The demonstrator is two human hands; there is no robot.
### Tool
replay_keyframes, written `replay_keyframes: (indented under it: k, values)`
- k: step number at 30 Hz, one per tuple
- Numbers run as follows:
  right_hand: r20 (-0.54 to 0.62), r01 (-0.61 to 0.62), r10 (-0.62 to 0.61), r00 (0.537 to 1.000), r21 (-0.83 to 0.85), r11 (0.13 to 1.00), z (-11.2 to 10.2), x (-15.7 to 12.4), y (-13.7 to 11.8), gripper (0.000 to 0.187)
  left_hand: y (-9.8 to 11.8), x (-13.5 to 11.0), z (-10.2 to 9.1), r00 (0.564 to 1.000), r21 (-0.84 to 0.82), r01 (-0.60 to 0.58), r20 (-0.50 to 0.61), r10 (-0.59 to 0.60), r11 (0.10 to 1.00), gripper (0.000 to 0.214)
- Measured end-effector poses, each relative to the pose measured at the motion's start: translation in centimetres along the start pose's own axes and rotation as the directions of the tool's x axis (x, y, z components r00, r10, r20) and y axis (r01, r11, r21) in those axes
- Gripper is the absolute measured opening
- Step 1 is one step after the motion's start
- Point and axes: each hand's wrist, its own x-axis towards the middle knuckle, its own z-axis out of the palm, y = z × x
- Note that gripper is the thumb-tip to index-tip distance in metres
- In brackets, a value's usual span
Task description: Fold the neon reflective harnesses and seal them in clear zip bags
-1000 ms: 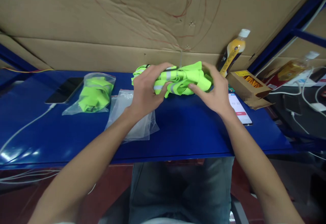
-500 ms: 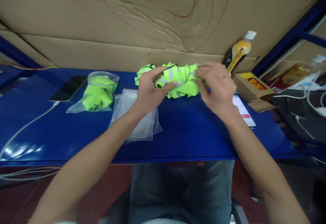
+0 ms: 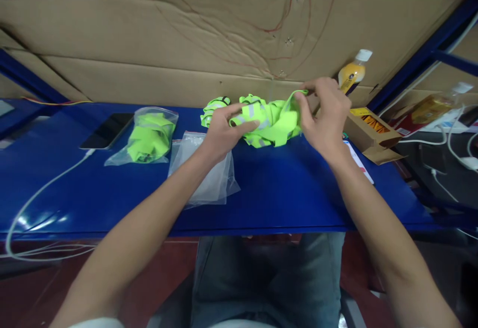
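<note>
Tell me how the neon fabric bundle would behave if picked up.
The neon fabric bundle is probably floppy: the edge pinched by the right hand bends upward in a thin curve. It may unroll, as the end by the left hand is coiled around a dark opening. It looks fairly light, being thin, loosely folded material.

Left grip [image 3: 223, 133] holds neon-green cloth [image 3: 277, 122] — right grip [image 3: 327, 111] pinches its edge.
</note>
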Motion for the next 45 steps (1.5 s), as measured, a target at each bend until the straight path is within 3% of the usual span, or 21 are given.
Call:
replay_keyframes:
  k: [2, 5, 7, 10, 11, 13, 16, 19, 23, 26, 28, 30, 32, 34, 36, 37, 38, 39, 40, 42, 45]
  values:
    - [0.201, 0.051, -0.05, 0.978, 0.002, 0.999, 0.6, 1.4, 0.4, 0.032, 0.3, -0.3, 0.0, 0.991, 0.039, -0.009, 0.131, 0.004, 0.999, 0.034]
    - [0.44, 0.123, -0.092, 0.893, -0.041, 0.992, 0.8, 3.2, 0.7, 0.032, 0.6, -0.6, 0.0, 0.973, 0.096, -0.061, 0.226, 0.038, 0.994, 0.034]
    - [0.459, 0.168, -0.11, 0.881, -0.087, 0.982, 0.1, 3.6, -0.1, 0.029, 0.7, -0.7, 0.0, 0.974, 0.067, -0.034, 0.227, 0.018, 0.997, 0.033]
    - [0.278, 0.275, -0.232, 0.932, -0.13, 0.952, -2.2, 2.6, -2.9, 0.03, 0.9, -0.5, -0.1, 0.985, -0.074, 0.091, 0.154, -0.079, 0.993, 0.033]
    - [0.202, 0.344, -0.317, 0.927, -0.115, 0.932, -3.0, 2.0, -3.9, 0.036, 1.0, -0.4, -0.1, 0.986, -0.125, 0.131, 0.123, -0.115, 0.984, 0.033]
    - [0.296, 0.435, -0.387, 0.873, -0.117, 0.893, -4.1, 0.5, -5.3, 0.058, 1.3, -0.2, -0.1, 0.981, -0.201, 0.185, 0.09, -0.17, 0.962, 0.033]
    - [0.508, 0.435, -0.286, 0.813, -0.202, 0.877, -3.8, -1.3, -4.9, 0.086, 1.7, -0.2, -0.2, 0.979, -0.204, 0.185, 0.124, -0.162, 0.961, 0.032]
    - [0.59, 0.333, -0.17, 0.79, -0.18, 0.925, -2.1, -1.9, -2.7, 0.107, 1.6, -0.3, -0.6, 0.981, -0.09, 0.077, 0.187, -0.059, 0.993, 0.031]
    - [0.656, 0.043, -0.102, 0.748, 0.106, 0.993, -0.3, -1.4, -0.5, 0.079, 0.9, -0.3, -1.6, 0.958, 0.018, -0.039, 0.286, 0.032, 0.999, 0.035]
    - [0.741, -0.25, -0.126, 0.659, 0.374, 0.893, 0.6, -1.4, 0.1, 0.057, 0.4, 0.0, -2.0, 0.933, 0.053, -0.058, 0.358, 0.035, 0.997, 0.038]
    - [0.767, -0.398, -0.107, 0.632, 0.44, 0.805, 1.1, -1.7, 0.3, 0.045, 0.1, 0.3, -1.9, 0.935, 0.088, -0.092, 0.35, 0.056, 0.992, 0.038]
    - [0.748, -0.468, -0.043, 0.662, 0.458, 0.756, 1.4, -2.1, 0.4, 0.037, 0.1, 0.4, -1.7, 0.961, 0.13, -0.145, 0.253, 0.109, 0.981, 0.042]
    - [0.696, -0.518, 0.06, 0.716, 0.471, 0.714, 1.7, -2.5, 0.7, 0.036, 0.5, 0.1, -1.4, 0.976, 0.186, -0.217, 0.052, 0.211, 0.958, 0.05]
    - [0.631, -0.555, 0.175, 0.756, 0.476, 0.682, 1.8, -2.8, 0.9, 0.04, 1.3, -0.5, -1.0, 0.91, 0.327, -0.352, -0.098, 0.402, 0.877, 0.054]
    - [0.57, -0.539, 0.239, 0.786, 0.443, 0.717, 2.1, -3.1, 1.0, 0.042, 1.8, -1.4, -0.5, 0.79, 0.515, -0.515, -0.025, 0.612, 0.685, 0.056]
    - [0.545, -0.509, 0.24, 0.803, 0.418, 0.753, 2.2, -3.2, 1.0, 0.043, 1.8, -1.8, -0.1, 0.745, 0.579, -0.575, 0.08, 0.662, 0.577, 0.059]
    - [0.531, -0.474, 0.225, 0.817, 0.398, 0.786, 2.3, -3.3, 0.8, 0.043, 1.6, -2.2, 0.3, 0.728, 0.612, -0.611, 0.185, 0.661, 0.502, 0.064]
    - [0.526, -0.442, 0.2, 0.827, 0.388, 0.808, 2.5, -3.4, 0.5, 0.044, 1.2, -2.4, 0.8, 0.737, 0.626, -0.62, 0.258, 0.624, 0.474, 0.068]
    - [0.528, -0.42, 0.172, 0.832, 0.395, 0.817, 2.6, -3.4, 0.1, 0.046, 0.7, -2.6, 1.3, 0.775, 0.628, -0.595, 0.283, 0.565, 0.501, 0.072]
    - [0.553, -0.411, 0.118, 0.825, 0.444, 0.796, 2.7, -3.4, -0.9, 0.05, -0.5, -2.7, 2.1, 0.841, 0.61, -0.523, 0.257, 0.476, 0.595, 0.078]
    - [0.613, -0.424, 0.035, 0.789, 0.503, 0.753, 2.4, -3.3, -2.0, 0.051, -1.2, -2.5, 2.5, 0.899, 0.51, -0.427, 0.151, 0.411, 0.747, 0.07]
